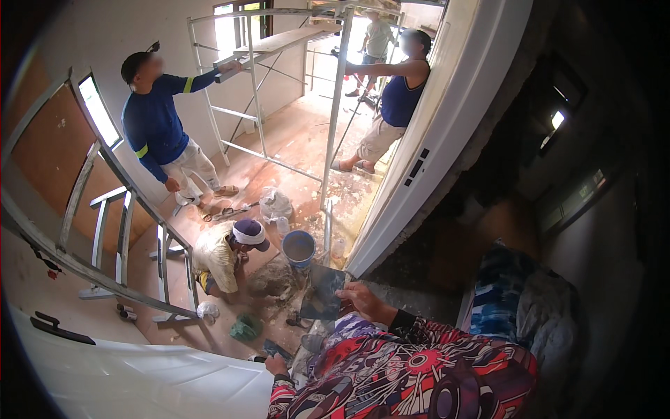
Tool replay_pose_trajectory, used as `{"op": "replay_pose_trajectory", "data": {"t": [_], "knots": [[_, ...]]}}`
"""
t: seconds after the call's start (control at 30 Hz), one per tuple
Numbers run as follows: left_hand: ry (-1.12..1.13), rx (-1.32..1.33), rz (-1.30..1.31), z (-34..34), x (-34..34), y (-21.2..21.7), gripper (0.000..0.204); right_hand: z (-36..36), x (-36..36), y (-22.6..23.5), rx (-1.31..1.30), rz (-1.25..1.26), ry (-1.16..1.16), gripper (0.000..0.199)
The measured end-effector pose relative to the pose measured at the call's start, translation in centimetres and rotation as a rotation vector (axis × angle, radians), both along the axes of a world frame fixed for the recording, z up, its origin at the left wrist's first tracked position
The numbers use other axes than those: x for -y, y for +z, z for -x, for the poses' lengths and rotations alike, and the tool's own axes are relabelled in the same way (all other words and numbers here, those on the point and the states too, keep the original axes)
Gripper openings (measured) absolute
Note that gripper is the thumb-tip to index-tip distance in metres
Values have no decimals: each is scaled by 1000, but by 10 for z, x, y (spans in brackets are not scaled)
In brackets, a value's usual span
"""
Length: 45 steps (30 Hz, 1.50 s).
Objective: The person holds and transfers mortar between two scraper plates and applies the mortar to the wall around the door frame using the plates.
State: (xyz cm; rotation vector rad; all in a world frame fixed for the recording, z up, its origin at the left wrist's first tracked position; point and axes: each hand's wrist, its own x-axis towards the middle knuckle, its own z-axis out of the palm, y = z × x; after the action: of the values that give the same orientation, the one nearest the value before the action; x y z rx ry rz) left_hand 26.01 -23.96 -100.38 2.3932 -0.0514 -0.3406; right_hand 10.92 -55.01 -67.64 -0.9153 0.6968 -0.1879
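My right hand (366, 302) grips a dark, flat rectangular plate (323, 290) by its right edge, thumb on top. Lower and to the left, my left hand (276, 364) is closed on a small dark flat-bladed tool (274, 348); its exact kind is hard to make out. Past the plate lies a heap of grey mix (273, 281) on the floor. A blue bucket (299, 247) of grey material stands behind the heap. A person in a cap (218, 260) crouches left of it, head bent down. Near my left hand sits a crumpled green bag (246, 327).
A white door (167, 377) is at my left, a white door frame (426, 150) at my right. A metal scaffold frame (105, 279) leans at left. Beyond, two people, in a blue long-sleeved shirt (159, 112) and a sleeveless top (401, 105), touch a standing scaffold (335, 126). Another person (377, 38) stands farther back.
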Motion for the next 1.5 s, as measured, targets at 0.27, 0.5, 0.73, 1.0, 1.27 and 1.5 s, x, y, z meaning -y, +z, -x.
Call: {"op": "replay_pose_trajectory", "data": {"t": [0.27,0.5,0.73,1.0,1.27,1.5], "knots": [[0,-26,31,3,4,7,35,4,0,-2,-31,-4,-52,14],[-30,-31,-4,1,-1,5,36,1,-5,8,-41,-28,-64,14],[-37,8,-12,-1,-6,-12,37,2,-2,2,-61,8,-49,13],[24,-82,-79,1,4,22,34,1,2,-7,-45,-26,13,11],[-13,-97,-76,1,6,27,35,-3,-5,13,-53,-10,-9,9],[59,23,-60,2,0,-2,34,-5,-6,17,-15,-16,21,10]]}}
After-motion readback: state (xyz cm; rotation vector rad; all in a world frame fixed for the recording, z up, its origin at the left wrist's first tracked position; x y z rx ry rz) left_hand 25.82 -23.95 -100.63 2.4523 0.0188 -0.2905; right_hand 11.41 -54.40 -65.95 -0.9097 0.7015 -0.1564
